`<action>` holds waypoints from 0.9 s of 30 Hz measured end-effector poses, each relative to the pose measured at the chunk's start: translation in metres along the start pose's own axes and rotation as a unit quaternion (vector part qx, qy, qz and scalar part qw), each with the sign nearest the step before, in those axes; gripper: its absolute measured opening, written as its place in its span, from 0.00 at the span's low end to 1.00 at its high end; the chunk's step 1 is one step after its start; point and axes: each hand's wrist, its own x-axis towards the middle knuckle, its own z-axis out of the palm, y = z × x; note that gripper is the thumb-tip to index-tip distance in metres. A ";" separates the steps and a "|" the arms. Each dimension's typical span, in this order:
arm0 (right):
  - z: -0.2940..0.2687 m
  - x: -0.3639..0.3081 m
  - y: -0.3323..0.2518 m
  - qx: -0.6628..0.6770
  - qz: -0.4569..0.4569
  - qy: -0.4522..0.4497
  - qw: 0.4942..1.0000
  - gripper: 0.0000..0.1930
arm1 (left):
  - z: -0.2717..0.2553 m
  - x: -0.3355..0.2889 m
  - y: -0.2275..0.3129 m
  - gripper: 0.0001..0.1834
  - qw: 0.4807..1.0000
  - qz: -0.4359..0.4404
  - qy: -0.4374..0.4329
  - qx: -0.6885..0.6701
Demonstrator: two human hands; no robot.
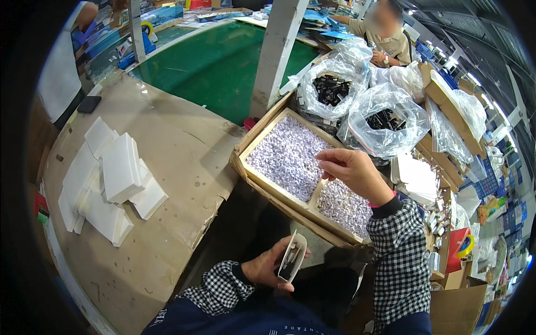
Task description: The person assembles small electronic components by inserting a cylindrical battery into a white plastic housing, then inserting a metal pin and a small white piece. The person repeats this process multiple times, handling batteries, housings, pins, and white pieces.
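Observation:
My left hand (262, 269) is wrapped round a small open white carton (300, 249), held tilted near my lap with some dark and metallic-looking items inside. Over a shallow wooden tray (275, 196) hovers my right hand (353, 170), thumb and fingertips pinched together. Whatever the pinch holds, if anything, is too small to make out. Two compartments of the tray are filled with many tiny whitish-purple pieces (290, 151). Several white cartons (121, 170) lie in a loose pile on the brown cardboard-covered table to my left.
Clear plastic bags (385, 120) of black parts stand behind the tray. White cards (416, 177) and small metallic parts lie right of it. A grey post (273, 61) rises beside a green conveyor belt (206, 67). A co-worker (385, 36) sits at the far right; another person stands far left.

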 end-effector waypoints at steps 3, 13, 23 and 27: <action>-0.002 -0.013 -0.018 0.010 -0.002 -0.020 1.000 0.11 | 0.000 0.002 0.002 0.62 1.000 0.000 0.002 0.001; 0.022 -0.097 -0.056 -0.095 -0.230 -0.161 0.955 0.06 | 0.013 0.007 0.016 0.63 0.997 -0.056 0.016 0.047; 0.019 -0.146 -0.040 -0.043 -0.211 -0.059 0.975 0.08 | 0.038 0.015 0.016 0.61 0.994 -0.081 -0.067 -0.022; 0.035 -0.181 -0.020 0.002 -0.049 0.078 0.996 0.11 | 0.047 0.015 0.004 0.58 0.989 -0.066 -0.112 -0.065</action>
